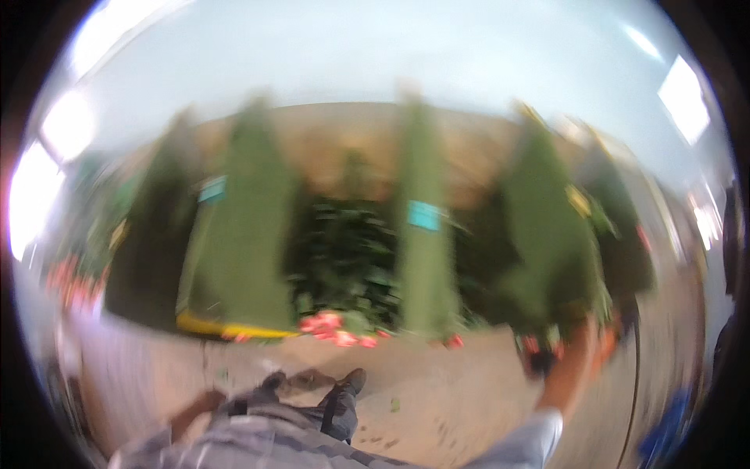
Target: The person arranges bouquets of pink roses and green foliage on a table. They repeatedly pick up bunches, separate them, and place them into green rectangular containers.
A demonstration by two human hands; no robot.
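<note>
Motion blur softens the whole view. My right arm stretches out to the right, and my right hand (586,334) reaches the lower part of a tall green panel (548,234). Its fingers blend into that panel and cannot be made out. Close to this hand are a dark object (536,360) with small red and pink spots and a blurred orange patch (608,343). At the lower left, my left hand (212,401) hangs low beside my body, near my trousers. Whether it holds anything is too blurred to tell.
More green panels (249,234) stand in a row ahead, some with blue tags (423,215). Dark leafy stems (345,258) fill a gap, with pink-red flower heads (328,328) at the base. A yellow strip (234,327) edges one panel. Bits of leaf (395,404) lie on the floor (451,387).
</note>
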